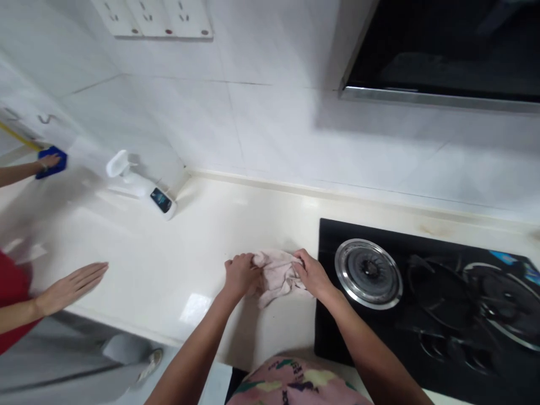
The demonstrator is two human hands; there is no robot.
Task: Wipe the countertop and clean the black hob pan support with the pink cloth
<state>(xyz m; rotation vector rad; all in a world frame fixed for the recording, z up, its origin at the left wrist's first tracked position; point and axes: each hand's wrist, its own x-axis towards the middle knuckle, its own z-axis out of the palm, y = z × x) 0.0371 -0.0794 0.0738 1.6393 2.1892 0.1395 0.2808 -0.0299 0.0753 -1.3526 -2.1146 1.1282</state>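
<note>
Head view: pink cloth (276, 274) lies bunched on the counter (169, 253), just left of the black stove top (422, 315). Left hand (239, 275) and right hand (311, 273) each have fingers clamped on an opposite edge of it. Likely light, limp, non-slip, not fragile; pinch a fold or edge anywhere. Burner ring (368, 273) sits near the right hand. Spray bottle (141, 184) lies well apart by the wall. A co-worker's flat hand (71, 287) rests on the counter; their other hand presses a blue cloth (51, 161) to the wall. Nothing blocks the cloth.
</note>
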